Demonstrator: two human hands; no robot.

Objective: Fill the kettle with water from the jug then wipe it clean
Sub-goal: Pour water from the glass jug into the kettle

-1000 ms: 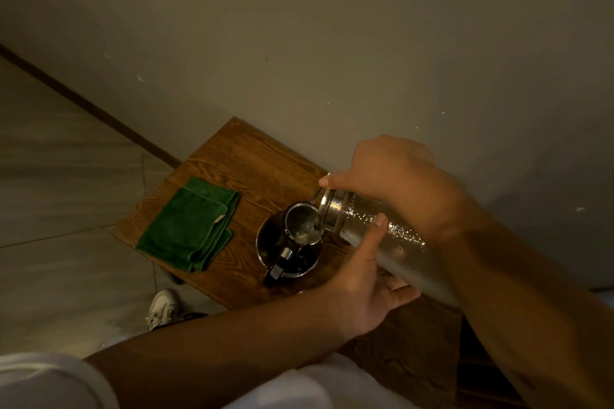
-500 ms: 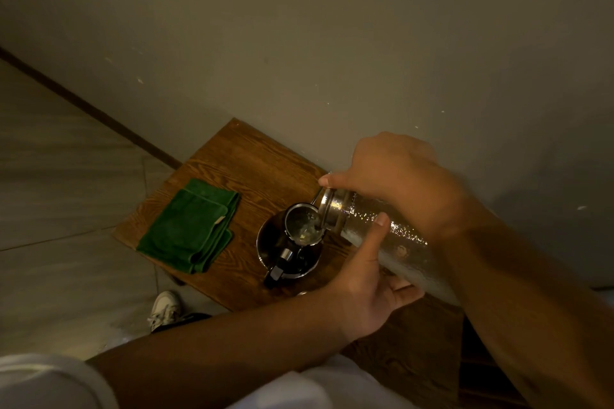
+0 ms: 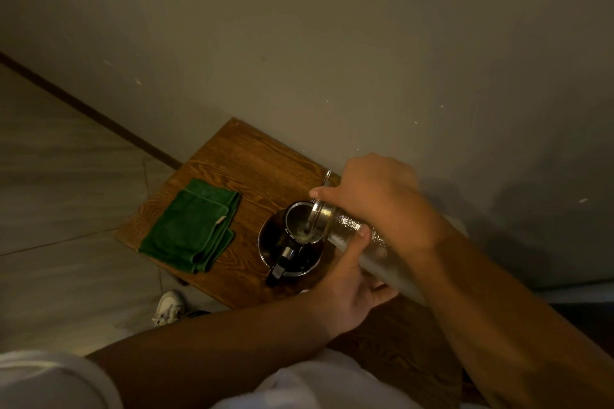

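Currently both hands are on the clear textured glass jug with a metal collar [image 3: 372, 244], tipped steeply so its mouth sits over the opening of the small round steel kettle with a black handle [image 3: 289, 242]. Right hand [image 3: 375, 199] wraps the jug from above near the neck, fingers curled round it; left hand [image 3: 349, 285] cradles it from below, thumb pressed up along the glass. Water shows inside the kettle opening; light is dim, so the level is unclear.

Kettle stands upright mid-top on the brown wood-grain table [image 3: 239, 159], black handle pointing toward the near edge. Table's far edge meets the grey wall [image 3: 332, 59]. Folded green cloth [image 3: 189, 226] lies flat just left of the kettle, apart from it, near the table's left edge. Bare wood stays open behind kettle and cloth.

Jug's long axis runs from lower right up to upper left, mouth end lowest, pointing at the kettle.
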